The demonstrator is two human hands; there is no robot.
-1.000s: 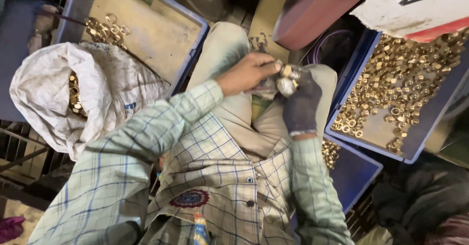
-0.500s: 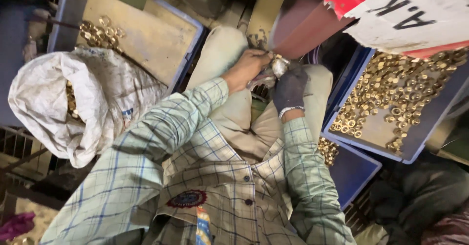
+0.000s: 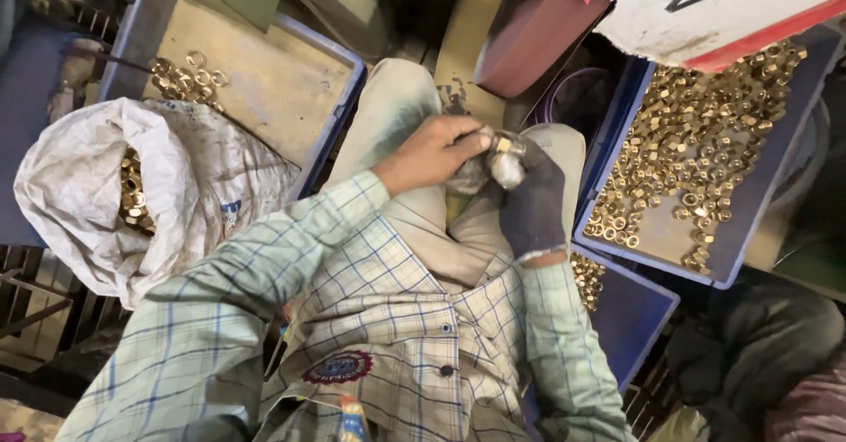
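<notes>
Above the person's lap, the bare left hand [image 3: 429, 151] and gloved right hand [image 3: 533, 200] both curl closed around a small metal fitting [image 3: 504, 158], between 2 blue trays [image 3: 339, 98] of brass nuts [image 3: 696, 142].

The hands [image 3: 480, 164] have dropped lower in view, onto the lap. The brass fitting [image 3: 506, 162] came along between them.

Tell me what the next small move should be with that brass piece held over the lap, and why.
Probably keep turning the small brass fitting with the bare left hand while the gloved right hand steadies it. Both hands meet on it over the knees, and neither reaches toward the tray of brass nuts.
</notes>
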